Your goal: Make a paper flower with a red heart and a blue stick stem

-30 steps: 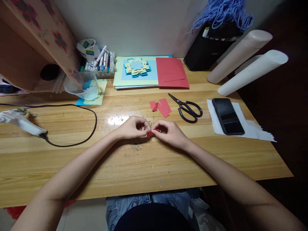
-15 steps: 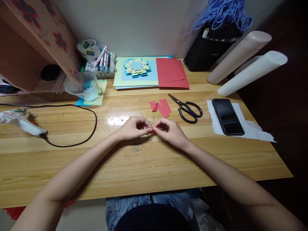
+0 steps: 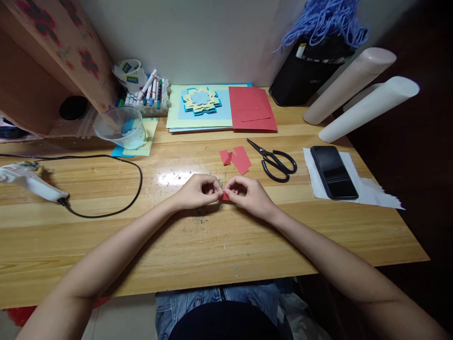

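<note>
Between my fingertips is a small piece of red paper (image 3: 225,196), mostly hidden by the fingers. My left hand (image 3: 199,191) pinches it from the left, and my right hand (image 3: 248,195) pinches it from the right, thumbs close together just above the wooden table. Beyond my hands lie red paper scraps (image 3: 241,159). Black-handled scissors (image 3: 274,160) rest to the right of the scraps, blades slightly apart.
Colored sheets with a layered paper flower (image 3: 201,100) and red paper (image 3: 253,107) lie at the back. A white glue gun (image 3: 38,183) with a looping black cord is on the left. A plastic cup (image 3: 122,130) stands back left, a phone (image 3: 333,172) right, near white rolls (image 3: 368,109).
The red paper piece has turned between my fingers; it stuck out to the right before and now shows below the fingertips. My hands have stayed almost in place.
</note>
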### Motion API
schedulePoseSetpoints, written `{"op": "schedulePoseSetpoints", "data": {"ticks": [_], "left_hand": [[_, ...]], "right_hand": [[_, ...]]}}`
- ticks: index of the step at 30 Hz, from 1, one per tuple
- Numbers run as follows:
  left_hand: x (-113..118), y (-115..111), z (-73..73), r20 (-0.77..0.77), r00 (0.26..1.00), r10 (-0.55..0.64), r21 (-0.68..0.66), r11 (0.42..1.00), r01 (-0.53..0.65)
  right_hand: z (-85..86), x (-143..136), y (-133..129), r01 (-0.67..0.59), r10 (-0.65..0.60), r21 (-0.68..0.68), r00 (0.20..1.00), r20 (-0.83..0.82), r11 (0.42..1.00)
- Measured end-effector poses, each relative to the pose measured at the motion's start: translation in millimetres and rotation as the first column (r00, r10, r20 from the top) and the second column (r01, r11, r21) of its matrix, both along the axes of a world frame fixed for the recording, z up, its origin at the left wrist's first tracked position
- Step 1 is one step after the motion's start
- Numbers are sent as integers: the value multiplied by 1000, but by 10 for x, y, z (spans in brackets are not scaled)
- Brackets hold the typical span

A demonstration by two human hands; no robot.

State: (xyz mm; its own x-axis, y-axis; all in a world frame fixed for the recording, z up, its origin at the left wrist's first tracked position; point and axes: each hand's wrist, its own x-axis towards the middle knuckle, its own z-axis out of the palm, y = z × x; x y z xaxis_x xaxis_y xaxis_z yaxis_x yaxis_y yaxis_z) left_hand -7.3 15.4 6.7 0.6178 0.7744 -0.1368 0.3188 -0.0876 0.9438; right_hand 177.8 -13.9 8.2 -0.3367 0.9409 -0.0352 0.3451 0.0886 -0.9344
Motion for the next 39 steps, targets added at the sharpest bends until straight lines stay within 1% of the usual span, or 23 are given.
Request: {"op": "schedulePoseSetpoints", "data": {"ticks": [4,6,8,11,13,15,17,20,22,25,27,29,31,34,36,39], "left_hand": [[0,7,18,12,1000,7,2,1000,-7],[3,7,35,25,999,33,0,999,-33],[12,4,46,62,994,92,-27,996,-91],[31,-4,43,152,966,208,-80,977,-198],[41,-12,35,182,952,244,-94,969,-230],[49,-27,34,163,961,225,-88,973,-213],[57,-50,48,103,978,179,-61,983,-174],[76,-83,85,21,991,132,-1,991,-132],[89,-95,102,13,992,122,10,993,-122],[104,-97,100,26,991,131,-19,991,-130],[113,-97,90,37,989,141,-45,989,-140],[124,-100,87,57,986,156,-72,986,-152],[138,-105,93,80,979,185,-108,978,-176],[153,-108,98,126,963,238,-188,959,-212],[154,-103,86,157,951,267,-235,945,-226],[141,-88,62,186,937,296,-287,928,-236]], "right_hand": [[-12,1,6,25,-27,-50,999,-38,998],[-18,8,24,27,-30,-54,997,-68,998],[-16,19,50,32,-39,-75,994,-98,997],[3,33,90,77,-93,-130,987,-127,989],[18,39,112,119,-138,-133,979,-149,984],[25,44,128,151,-171,-121,970,-175,981],[25,54,136,167,-186,-110,963,-196,980],[19,70,125,134,-152,-97,967,-204,986],[18,75,104,92,-107,-85,974,-197,992],[27,69,69,77,-76,1,987,-139,997],[38,62,51,96,-89,104,994,-71,990],[49,58,41,105,-109,226,994,2,968],[57,61,37,82,-112,362,992,62,929],[62,75,37,-13,-67,532,989,131,847],[58,91,41,-73,-42,592,983,180,803],[38,119,53,-131,-34,631,969,243,764]]}}
